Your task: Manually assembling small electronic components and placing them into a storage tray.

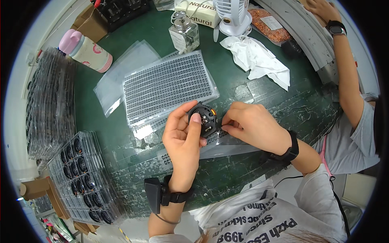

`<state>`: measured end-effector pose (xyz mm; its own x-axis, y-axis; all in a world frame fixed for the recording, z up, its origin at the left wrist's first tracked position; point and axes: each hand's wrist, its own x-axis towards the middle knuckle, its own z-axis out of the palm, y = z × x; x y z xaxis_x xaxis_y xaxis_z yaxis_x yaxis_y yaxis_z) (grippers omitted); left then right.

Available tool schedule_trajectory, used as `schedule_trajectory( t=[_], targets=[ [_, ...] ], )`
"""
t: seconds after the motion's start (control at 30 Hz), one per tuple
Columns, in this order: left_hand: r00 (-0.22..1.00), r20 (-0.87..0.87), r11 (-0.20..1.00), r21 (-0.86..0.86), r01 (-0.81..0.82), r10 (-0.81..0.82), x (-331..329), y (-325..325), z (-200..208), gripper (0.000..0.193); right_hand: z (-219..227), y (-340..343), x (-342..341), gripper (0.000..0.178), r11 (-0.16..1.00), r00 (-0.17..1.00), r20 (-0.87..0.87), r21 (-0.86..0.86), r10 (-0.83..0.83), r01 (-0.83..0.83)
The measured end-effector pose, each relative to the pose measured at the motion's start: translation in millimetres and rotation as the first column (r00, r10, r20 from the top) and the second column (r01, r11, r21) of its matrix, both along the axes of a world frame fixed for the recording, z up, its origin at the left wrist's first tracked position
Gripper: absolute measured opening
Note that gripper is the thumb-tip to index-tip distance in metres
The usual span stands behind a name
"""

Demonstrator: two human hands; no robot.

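Observation:
My left hand (183, 141) is closed around a round black watch case (207, 126), with the thumb lying over its face. The case has an orange mark near its upper rim and small parts inside. Just to its right, my right hand (256, 126) has thumb and forefinger pinched together close to the rim. Whatever is between those fingertips is too small to make out. Beneath both hands lies a clear strip (227, 150) with small dark rectangles. Beyond them is a sheet (168, 85) covered in rows of small black rectangular pieces.
Stacked clear trays (87, 178) holding round black parts stand left, below another tray stack (50, 105). Farther back are a bottle (91, 52), a glass pump dispenser (184, 34), a white fan (231, 18) and white cloth (259, 60). A co-worker's arm (347, 69) reaches along the right.

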<state>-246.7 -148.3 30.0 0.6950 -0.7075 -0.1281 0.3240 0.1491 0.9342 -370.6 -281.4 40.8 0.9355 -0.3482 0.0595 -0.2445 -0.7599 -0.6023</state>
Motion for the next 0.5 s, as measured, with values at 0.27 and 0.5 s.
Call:
schedule_trajectory(
  t=[0.27,0.5],
  targets=[
    [0.996,-0.071,0.999,0.008,0.053,-0.053,-0.6,1.5,0.8,0.023,-3.3,3.4,-1.3,0.014,0.996,0.999,0.024,-0.086,0.025,-0.022],
    [0.992,-0.111,0.998,-0.001,0.064,-0.064,0.6,0.9,1.7,0.023,-2.7,3.0,-2.8,0.014,0.996,0.996,0.066,-0.077,0.053,-0.048]
  ],
)
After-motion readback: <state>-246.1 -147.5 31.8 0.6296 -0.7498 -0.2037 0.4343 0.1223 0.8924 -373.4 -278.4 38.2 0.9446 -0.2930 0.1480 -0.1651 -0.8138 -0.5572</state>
